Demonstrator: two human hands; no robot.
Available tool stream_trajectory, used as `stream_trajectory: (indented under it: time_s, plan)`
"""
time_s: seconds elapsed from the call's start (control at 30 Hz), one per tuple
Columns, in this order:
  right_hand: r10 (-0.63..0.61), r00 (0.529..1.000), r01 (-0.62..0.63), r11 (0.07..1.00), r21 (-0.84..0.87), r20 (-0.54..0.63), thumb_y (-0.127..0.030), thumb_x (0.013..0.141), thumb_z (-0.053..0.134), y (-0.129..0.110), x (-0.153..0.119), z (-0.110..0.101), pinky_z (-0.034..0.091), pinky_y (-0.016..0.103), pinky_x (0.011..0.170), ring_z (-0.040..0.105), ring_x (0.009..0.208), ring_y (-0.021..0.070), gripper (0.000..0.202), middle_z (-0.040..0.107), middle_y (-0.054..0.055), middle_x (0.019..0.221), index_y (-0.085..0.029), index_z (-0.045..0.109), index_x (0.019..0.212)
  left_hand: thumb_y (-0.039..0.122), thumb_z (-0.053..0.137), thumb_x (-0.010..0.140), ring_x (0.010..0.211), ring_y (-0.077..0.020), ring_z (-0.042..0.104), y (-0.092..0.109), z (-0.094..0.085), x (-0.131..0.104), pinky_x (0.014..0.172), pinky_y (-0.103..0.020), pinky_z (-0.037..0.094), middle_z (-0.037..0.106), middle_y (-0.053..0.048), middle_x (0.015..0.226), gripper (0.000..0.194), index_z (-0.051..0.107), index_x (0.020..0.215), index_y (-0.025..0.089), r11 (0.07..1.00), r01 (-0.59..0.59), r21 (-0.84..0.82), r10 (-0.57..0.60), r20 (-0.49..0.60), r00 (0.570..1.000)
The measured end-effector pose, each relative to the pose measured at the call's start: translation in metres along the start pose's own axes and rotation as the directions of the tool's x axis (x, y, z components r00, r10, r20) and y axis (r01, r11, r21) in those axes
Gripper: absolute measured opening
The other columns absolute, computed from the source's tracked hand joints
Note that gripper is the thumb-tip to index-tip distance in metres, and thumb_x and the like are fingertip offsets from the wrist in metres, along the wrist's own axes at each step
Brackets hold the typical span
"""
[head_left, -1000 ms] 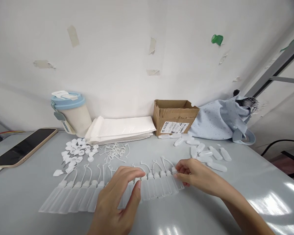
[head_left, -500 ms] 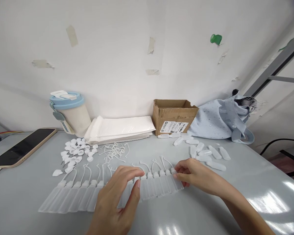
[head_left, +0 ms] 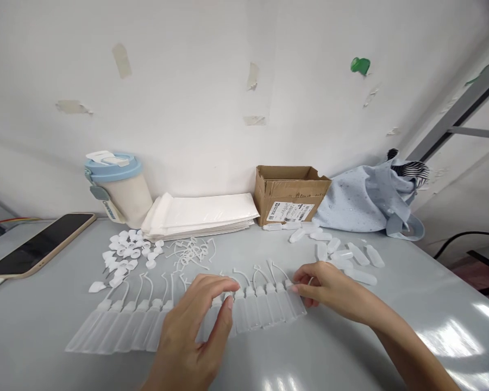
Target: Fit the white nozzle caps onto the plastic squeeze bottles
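Note:
A row of translucent bottles (head_left: 136,326) lies side by side on the grey table, with thin white strips (head_left: 146,282) at their necks. Over the middle of the row is my left hand (head_left: 199,326), thumb and forefinger apart, hiding several bottles. My right hand (head_left: 326,285) is at the right end of the row, its fingertips by the neck of the last bottle (head_left: 295,301); its thumb and fingers are apart. White caps (head_left: 124,250) lie in a heap at the left, beside a tangle of loose strips (head_left: 191,251). More small bottles (head_left: 342,254) are scattered at the right.
At the back stand a cup with a blue lid (head_left: 126,190), a stack of white envelopes (head_left: 204,214), a cardboard box (head_left: 291,190) and a light blue bag (head_left: 354,201). A phone (head_left: 36,244) lies at the left edge.
My right hand has shifted slightly up and its fingers have eased away from the last bottle. My left hand is nearly unmoved.

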State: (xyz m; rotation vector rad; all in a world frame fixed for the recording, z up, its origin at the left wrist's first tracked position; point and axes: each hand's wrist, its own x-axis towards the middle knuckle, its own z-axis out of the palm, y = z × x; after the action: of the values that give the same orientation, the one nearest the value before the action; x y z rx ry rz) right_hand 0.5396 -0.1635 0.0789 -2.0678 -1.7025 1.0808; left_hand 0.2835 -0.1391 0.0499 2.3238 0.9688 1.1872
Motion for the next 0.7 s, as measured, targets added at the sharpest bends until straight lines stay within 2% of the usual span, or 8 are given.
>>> stream_trajectory:
  time_s: [0.1, 0.17, 0.23, 0.3, 0.37, 0.47, 0.6, 0.7]
  plan:
    - [-0.028, 0.998, 0.026, 0.999, -0.037, -0.064, -0.034, 0.084, 0.052, 0.003, 0.002, -0.002, 0.047, 0.027, 0.055, 0.066, 0.062, 0.0195, 0.024, 0.067, 0.003, 0.062, -0.015, 0.065, 0.078, 0.02, 0.048, 0.09, 0.087, -0.0159, 0.063, -0.004, -0.001, 0.002, 0.073, -0.025, 0.051, 0.067, -0.002, 0.093, 0.015, 0.058, 0.101, 0.025, 0.999, 0.044, 0.025, -0.043, -0.009, 0.999]
    - [-0.05, 0.987, 0.039, 0.996, -0.074, -0.152, -0.033, 0.085, 0.05, 0.007, 0.005, -0.003, 0.049, 0.028, 0.058, 0.067, 0.065, 0.0205, 0.023, 0.068, 0.005, 0.066, -0.015, 0.064, 0.08, 0.025, 0.047, 0.09, 0.088, -0.017, 0.063, -0.011, -0.005, 0.006, 0.064, -0.023, 0.052, 0.068, -0.001, 0.094, 0.016, 0.059, 0.1, 0.026, 0.99, 0.123, 0.064, -0.12, -0.047, 0.992]
    - [-0.071, 0.964, 0.042, 0.992, -0.117, -0.257, -0.032, 0.086, 0.047, 0.011, 0.01, -0.005, 0.051, 0.033, 0.066, 0.067, 0.074, 0.0231, 0.023, 0.07, 0.008, 0.077, -0.015, 0.063, 0.087, 0.03, 0.044, 0.091, 0.09, -0.0192, 0.063, -0.023, -0.012, 0.014, 0.052, -0.022, 0.05, 0.068, -0.001, 0.099, 0.02, 0.061, 0.101, 0.026, 0.963, 0.232, 0.137, -0.22, -0.098, 0.971]
    - [-0.11, 0.925, 0.049, 0.983, -0.175, -0.364, -0.029, 0.087, 0.045, 0.016, 0.016, -0.007, 0.051, 0.039, 0.076, 0.066, 0.086, 0.0267, 0.024, 0.069, 0.013, 0.091, -0.013, 0.061, 0.095, 0.032, 0.039, 0.091, 0.092, -0.0222, 0.062, -0.038, -0.021, 0.022, 0.049, -0.025, 0.05, 0.067, -0.004, 0.106, 0.027, 0.061, 0.105, 0.023, 0.919, 0.308, 0.245, -0.287, -0.12, 0.95]
    - [-0.166, 0.881, 0.064, 0.969, -0.237, -0.443, -0.025, 0.087, 0.042, 0.021, 0.023, -0.009, 0.048, 0.043, 0.084, 0.063, 0.097, 0.0298, 0.026, 0.066, 0.017, 0.104, -0.011, 0.058, 0.102, 0.03, 0.035, 0.09, 0.097, -0.0267, 0.06, -0.055, -0.029, 0.029, 0.062, -0.034, 0.054, 0.067, -0.009, 0.107, 0.033, 0.061, 0.105, 0.017, 0.901, 0.268, 0.342, -0.248, -0.101, 0.963]
    - [-0.262, 0.829, 0.102, 0.94, -0.327, -0.495, -0.02, 0.088, 0.039, 0.027, 0.033, -0.008, 0.045, 0.047, 0.092, 0.057, 0.11, 0.0315, 0.03, 0.059, 0.02, 0.118, -0.01, 0.055, 0.112, 0.025, 0.033, 0.088, 0.107, -0.0293, 0.055, -0.074, -0.033, 0.034, 0.086, -0.045, 0.05, 0.068, -0.012, 0.106, 0.036, 0.065, 0.1, 0.013, 0.913, 0.164, 0.374, -0.171, -0.013, 0.985]
    - [-0.373, 0.799, 0.159, 0.888, -0.432, -0.472, -0.015, 0.088, 0.038, 0.035, 0.045, -0.003, 0.044, 0.047, 0.097, 0.052, 0.119, 0.0307, 0.035, 0.057, 0.019, 0.126, -0.011, 0.052, 0.12, 0.017, 0.033, 0.084, 0.116, -0.0313, 0.048, -0.085, -0.027, 0.029, 0.092, -0.049, 0.046, 0.067, -0.011, 0.111, 0.037, 0.069, 0.093, 0.016, 0.917, 0.015, 0.399, -0.072, 0.129, 0.989]
    - [-0.416, 0.791, 0.171, 0.854, -0.492, -0.448, -0.012, 0.087, 0.038, 0.042, 0.053, 0.001, 0.046, 0.048, 0.095, 0.053, 0.119, 0.0317, 0.04, 0.058, 0.021, 0.126, -0.008, 0.047, 0.126, 0.013, 0.033, 0.082, 0.12, -0.0365, 0.042, -0.087, -0.025, 0.026, 0.091, -0.057, 0.041, 0.065, -0.014, 0.113, 0.038, 0.07, 0.092, 0.015, 0.9, -0.02, 0.435, -0.052, 0.154, 0.987]
